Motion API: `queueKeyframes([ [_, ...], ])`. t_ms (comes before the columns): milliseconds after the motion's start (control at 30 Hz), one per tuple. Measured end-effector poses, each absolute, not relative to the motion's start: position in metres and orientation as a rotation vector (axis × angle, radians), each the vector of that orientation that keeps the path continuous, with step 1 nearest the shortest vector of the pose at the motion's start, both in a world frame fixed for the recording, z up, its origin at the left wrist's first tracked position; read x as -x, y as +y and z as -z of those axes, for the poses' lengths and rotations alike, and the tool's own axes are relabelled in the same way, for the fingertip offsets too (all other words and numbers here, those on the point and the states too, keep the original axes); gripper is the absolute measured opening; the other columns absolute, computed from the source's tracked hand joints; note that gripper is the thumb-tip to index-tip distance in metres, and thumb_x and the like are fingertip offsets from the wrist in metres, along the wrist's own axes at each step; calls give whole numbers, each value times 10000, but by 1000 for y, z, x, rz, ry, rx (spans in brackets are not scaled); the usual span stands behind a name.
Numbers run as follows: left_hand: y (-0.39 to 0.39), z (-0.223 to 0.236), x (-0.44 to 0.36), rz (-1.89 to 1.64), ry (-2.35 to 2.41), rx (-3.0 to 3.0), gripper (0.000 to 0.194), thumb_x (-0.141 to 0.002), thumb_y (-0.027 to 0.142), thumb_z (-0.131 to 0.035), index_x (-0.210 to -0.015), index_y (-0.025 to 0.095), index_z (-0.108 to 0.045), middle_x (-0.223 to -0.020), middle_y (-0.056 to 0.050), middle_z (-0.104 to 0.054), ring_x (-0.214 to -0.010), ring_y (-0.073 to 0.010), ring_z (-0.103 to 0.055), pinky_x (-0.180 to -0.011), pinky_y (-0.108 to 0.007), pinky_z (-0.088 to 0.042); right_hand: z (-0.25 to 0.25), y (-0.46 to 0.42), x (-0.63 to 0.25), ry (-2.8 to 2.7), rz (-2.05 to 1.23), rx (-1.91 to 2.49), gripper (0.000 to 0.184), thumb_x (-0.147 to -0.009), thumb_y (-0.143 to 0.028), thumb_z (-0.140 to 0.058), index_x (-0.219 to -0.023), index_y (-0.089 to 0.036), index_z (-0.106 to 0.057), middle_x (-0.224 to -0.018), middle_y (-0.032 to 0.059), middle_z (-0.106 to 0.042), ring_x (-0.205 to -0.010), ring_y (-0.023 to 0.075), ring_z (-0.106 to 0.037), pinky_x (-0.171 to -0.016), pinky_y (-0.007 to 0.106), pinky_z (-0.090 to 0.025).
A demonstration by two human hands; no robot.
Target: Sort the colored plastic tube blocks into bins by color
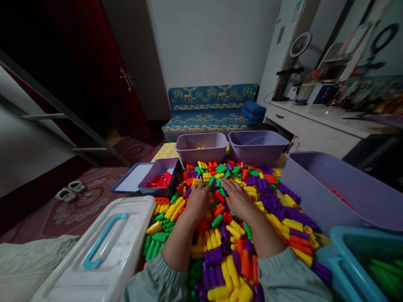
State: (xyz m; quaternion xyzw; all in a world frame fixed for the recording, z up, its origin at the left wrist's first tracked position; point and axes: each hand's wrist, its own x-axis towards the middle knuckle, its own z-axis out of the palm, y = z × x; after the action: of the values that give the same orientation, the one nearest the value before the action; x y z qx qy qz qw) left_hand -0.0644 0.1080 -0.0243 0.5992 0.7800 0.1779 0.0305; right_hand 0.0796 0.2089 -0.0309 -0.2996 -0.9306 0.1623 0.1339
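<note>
Both of my hands reach into a wide heap of colourful plastic tube-shaped pieces (pixel 217 209) in yellow, purple, green, orange and red. My left hand (pixel 199 200) rests on the heap with its fingers pointing forward and apart; a green piece (pixel 212 180) lies against its thumb side, and a yellow piece is just beyond the fingertips. To its right, my right hand (pixel 236 199) lies palm down over the pieces, fingers spread and nothing visibly gripped. Red and green pieces show between the hands. What lies under the palms is hidden.
Purple bins (pixel 201 156) stand behind the heap, with another purple bin (pixel 315 188) at right. A blue bin (pixel 349 251) holds green pieces. At left are a small box (pixel 159 191) with red pieces and a white lid (pixel 126 235) with a blue handle. A patterned sofa (pixel 210 109) stands beyond.
</note>
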Motion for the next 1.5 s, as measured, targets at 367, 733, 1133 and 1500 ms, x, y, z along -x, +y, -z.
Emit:
queueKeyframes([
  [367,104,20,67,-704,2356,-1774,369,-812,167,-537,-1157,192,-666,-1050,-117,-633,-997,-251,-549,-906,-379,-435,11,195,-85,-2656,-462,805,415,-707,-78,-535,-1090,-201,-641,-1121,67,-619,-1096,222,-499,-978,337,-360],
  [733,99,21,66,-713,2223,-1831,392,-828,195,-562,-1212,227,-631,-1166,-108,-629,-1097,-265,-527,-952,-391,-417,12,197,-88,-2650,-603,884,378,-730,-173,-642,-1107,-199,-643,-1095,82,-675,-1026,230,-600,-891,327,-411],
  [1133,101,29,72,-894,2378,-1719,351,-720,255,-698,-1068,209,-694,-979,-88,-581,-902,-224,-578,-812,-351,-475,6,200,-93,-2530,-727,946,245,-726,-376,-693,-905,-209,-708,-840,50,-711,-782,210,-639,-671,279,-428],
  [1500,102,15,60,-1247,1933,-1736,349,-760,72,-599,-1056,226,-701,-1065,-73,-640,-997,-196,-597,-810,-291,-501,2,200,-98,-2371,-855,985,121,-691,-250,-660,-805,-211,-662,-758,7,-680,-728,169,-614,-674,270,-425],
])
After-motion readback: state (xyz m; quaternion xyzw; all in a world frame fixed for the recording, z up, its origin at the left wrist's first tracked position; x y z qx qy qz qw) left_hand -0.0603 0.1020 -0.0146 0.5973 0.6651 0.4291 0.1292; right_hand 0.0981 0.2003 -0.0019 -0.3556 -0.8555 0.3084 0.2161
